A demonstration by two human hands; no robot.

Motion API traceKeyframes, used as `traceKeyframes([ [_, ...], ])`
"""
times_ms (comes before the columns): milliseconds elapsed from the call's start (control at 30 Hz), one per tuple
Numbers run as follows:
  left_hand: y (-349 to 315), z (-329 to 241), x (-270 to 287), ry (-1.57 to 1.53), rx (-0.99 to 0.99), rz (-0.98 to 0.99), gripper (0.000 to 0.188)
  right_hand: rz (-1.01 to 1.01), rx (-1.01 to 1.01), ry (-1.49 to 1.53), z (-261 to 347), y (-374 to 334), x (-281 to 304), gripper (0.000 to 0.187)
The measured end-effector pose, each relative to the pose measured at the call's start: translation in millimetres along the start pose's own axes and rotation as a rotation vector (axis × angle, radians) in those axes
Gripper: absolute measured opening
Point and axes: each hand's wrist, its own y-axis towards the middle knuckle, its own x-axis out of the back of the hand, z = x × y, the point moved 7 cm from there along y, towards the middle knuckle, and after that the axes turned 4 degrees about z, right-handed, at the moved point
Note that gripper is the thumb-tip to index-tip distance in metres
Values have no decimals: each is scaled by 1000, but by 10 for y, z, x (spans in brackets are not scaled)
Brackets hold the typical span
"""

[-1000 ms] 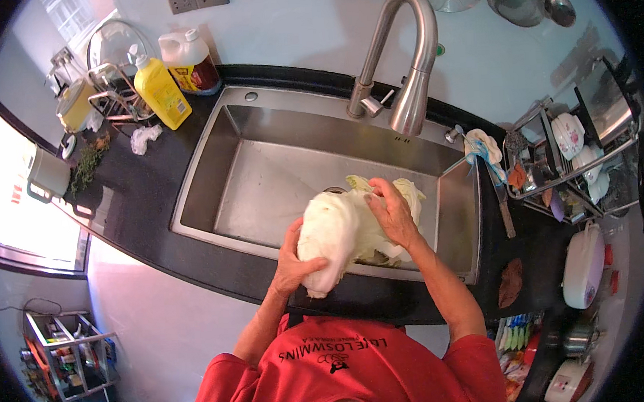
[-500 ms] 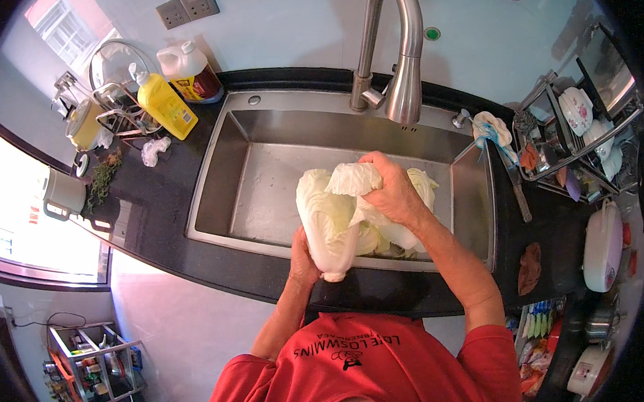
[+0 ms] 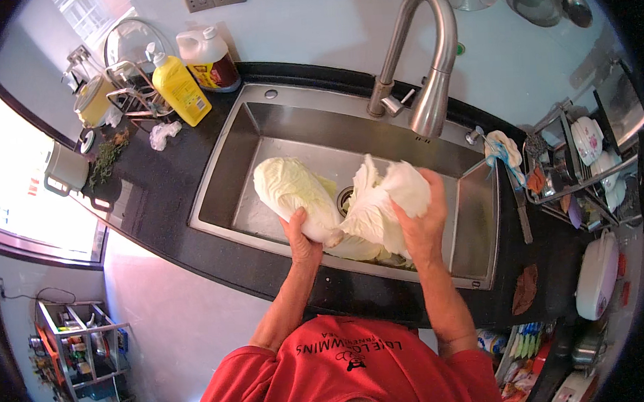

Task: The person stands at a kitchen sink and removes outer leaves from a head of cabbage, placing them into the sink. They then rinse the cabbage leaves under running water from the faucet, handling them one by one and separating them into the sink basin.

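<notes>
My left hand (image 3: 303,238) is wrapped round the base end of a napa cabbage (image 3: 290,187), which tilts with its leafy top to the far left over the steel sink (image 3: 222,173). To its right, my right hand (image 3: 426,221) grips a pale cabbage leaf (image 3: 382,201) by its thick white stem part, with the frilly side toward the cabbage. The leaf's lower edge comes close to the cabbage base; I cannot tell whether they touch. Under the hands, more loose cabbage leaves (image 3: 359,248) lie along the near side of the sink, partly hidden.
A steel faucet (image 3: 433,100) arches over the sink's back edge. On the left counter stand a yellow pump bottle (image 3: 181,88) and a white jug (image 3: 209,61). To the right are a knife (image 3: 524,219), a cloth (image 3: 503,150) and a dish rack (image 3: 582,165).
The leaf has come away from the cabbage in my right hand, which has moved right. My left hand has turned the cabbage over toward the left. The whole view has shifted slightly.
</notes>
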Motion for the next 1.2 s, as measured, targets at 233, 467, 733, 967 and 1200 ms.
traceKeyframes([
  [233,192,-381,-309,-179,-72,-68,77,-310,-220,282,-621,-555,285,54],
  [467,-31,-330,-587,-244,184,248,83,-204,-364,539,-713,-512,351,47],
  [733,-68,-233,-500,-302,232,269,84,-173,-282,366,-807,-499,573,44],
  [967,66,-362,-460,-350,132,127,79,-231,-145,110,-418,-496,512,44],
  [1200,89,-814,-257,-551,93,222,73,-360,-145,362,-696,-322,1012,44],
])
